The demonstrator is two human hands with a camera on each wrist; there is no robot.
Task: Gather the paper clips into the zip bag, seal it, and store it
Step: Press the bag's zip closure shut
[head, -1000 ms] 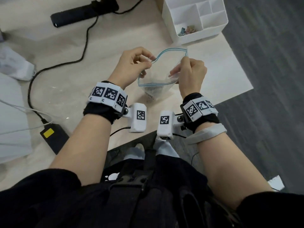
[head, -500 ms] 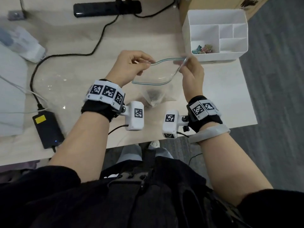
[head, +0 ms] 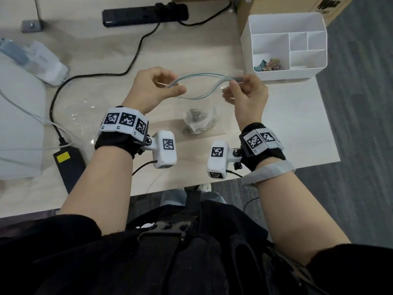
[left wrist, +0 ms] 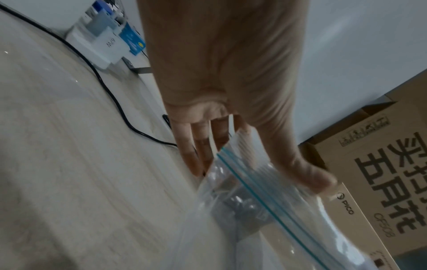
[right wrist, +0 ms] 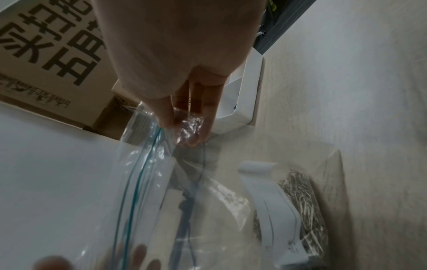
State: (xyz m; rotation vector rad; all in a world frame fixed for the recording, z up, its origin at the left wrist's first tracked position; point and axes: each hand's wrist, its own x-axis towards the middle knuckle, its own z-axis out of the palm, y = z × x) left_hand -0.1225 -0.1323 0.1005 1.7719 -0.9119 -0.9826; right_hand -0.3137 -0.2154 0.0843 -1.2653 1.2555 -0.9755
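A clear zip bag (head: 202, 103) with a blue zip strip hangs above the table between both hands, its mouth gaping a little in the middle. A heap of silver paper clips (head: 196, 124) lies in its bottom. My left hand (head: 157, 88) pinches the left end of the strip between thumb and fingers. My right hand (head: 244, 92) pinches the right end. In the left wrist view the zip strip (left wrist: 261, 199) runs out from under the thumb. In the right wrist view the paper clips (right wrist: 300, 197) show through the plastic.
A white divided organiser (head: 285, 45) stands at the back right with coloured clips (head: 268, 64) in one compartment. Behind it is a cardboard box (head: 276, 5). A black power strip (head: 144, 13), its cable and a black adapter (head: 68, 165) lie left. The table's edge is close on the right.
Both hands have slid apart along the zip strip, stretching the mouth wider and flatter. The bag's mouth, widely open a second ago, has narrowed.
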